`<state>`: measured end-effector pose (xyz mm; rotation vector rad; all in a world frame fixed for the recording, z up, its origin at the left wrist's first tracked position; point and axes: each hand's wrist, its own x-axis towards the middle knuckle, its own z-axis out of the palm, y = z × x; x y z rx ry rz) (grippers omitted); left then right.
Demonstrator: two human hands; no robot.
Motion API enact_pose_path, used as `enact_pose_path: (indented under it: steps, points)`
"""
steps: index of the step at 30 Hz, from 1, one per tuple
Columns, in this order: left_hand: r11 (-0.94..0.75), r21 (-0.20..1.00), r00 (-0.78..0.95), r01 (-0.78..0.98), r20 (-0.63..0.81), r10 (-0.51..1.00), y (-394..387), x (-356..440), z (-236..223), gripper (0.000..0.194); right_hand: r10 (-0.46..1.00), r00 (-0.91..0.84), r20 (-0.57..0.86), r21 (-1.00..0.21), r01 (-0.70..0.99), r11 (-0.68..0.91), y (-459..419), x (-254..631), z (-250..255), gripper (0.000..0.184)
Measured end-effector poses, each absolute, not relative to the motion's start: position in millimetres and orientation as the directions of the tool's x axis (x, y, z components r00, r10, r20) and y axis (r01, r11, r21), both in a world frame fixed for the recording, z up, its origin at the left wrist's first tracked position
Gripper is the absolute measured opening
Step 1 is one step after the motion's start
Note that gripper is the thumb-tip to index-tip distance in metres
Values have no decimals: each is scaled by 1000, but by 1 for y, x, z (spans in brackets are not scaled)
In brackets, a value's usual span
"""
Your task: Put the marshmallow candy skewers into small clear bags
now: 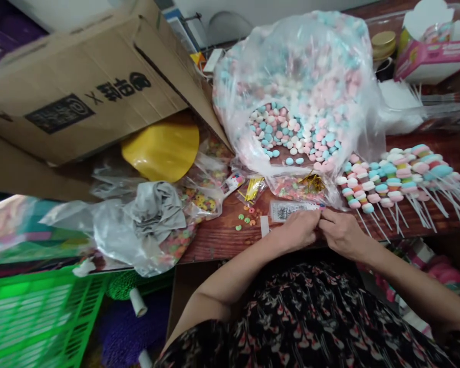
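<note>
My left hand and my right hand meet at the table's front edge, close to my body. Both are closed, with fingertips pinched together and nearly touching. What is between them is too small or hidden to make out. Just beyond my left hand lies a clear printed plastic packet, reaching toward the fingertips. Right of my right hand are rows of candy skewers, pink, blue and white pieces on white sticks. Behind the hands stands a big clear bag of pastel candies, its mouth facing me.
Loose ring-shaped candies lie left of the packet, near gold twist ties. A cardboard box, yellow round object and grey cloth on plastic bags fill the left. A green crate stands below; a pink carton sits back right.
</note>
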<state>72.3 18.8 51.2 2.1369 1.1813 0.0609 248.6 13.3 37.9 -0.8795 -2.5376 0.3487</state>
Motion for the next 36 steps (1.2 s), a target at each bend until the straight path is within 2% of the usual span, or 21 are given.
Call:
enact_pose_path:
  steps: [2,5,7,9,11,13,17,19,23,25,26,28,31,36]
  points:
    - [-327,683,606,653,-212,766,24,67,55,31,626,-691,362,-373,509,776,20,247,38,22]
    - [-265,861,646,434,-92,758,33,49,66,42,581,-682,444,-323,483,814,33,249,48,19]
    - [-148,931,656,335,-117,746,39,36,71,30,566,-684,460,-320,467,825,43,251,60,16]
    - [23,966,633,257,-186,751,42,29,72,29,573,-670,472,-387,426,818,52,252,72,16]
    - [153,972,562,180,-229,795,40,29,68,33,606,-632,483,-502,367,783,59,249,80,21]
    - [195,975,471,105,-222,854,35,36,63,34,653,-587,479,-603,320,730,62,242,84,25]
    - [150,988,325,29,-151,934,23,53,51,42,691,-577,436,-696,270,665,59,222,82,26]
    - [162,987,244,14,-160,956,20,53,45,42,731,-527,434,-733,266,627,56,219,81,26]
    - [197,977,-1,-86,-198,980,19,45,36,37,893,-224,390,-853,279,442,49,222,75,34]
    - [118,990,-87,-79,-125,988,20,43,34,36,920,-194,340,-882,273,384,43,218,66,31]
    - [71,996,-105,-46,-75,992,19,44,33,36,915,-244,323,-883,270,384,39,213,61,23]
    - [22,999,-100,24,-19,995,16,47,32,36,914,-242,327,-890,248,384,33,203,53,8]
    - [72,997,-8,13,-72,997,8,50,32,39,910,-175,377,-876,252,411,31,192,49,14]
    - [229,965,182,-131,-203,962,5,40,33,38,848,-211,486,-759,380,529,33,189,50,17]
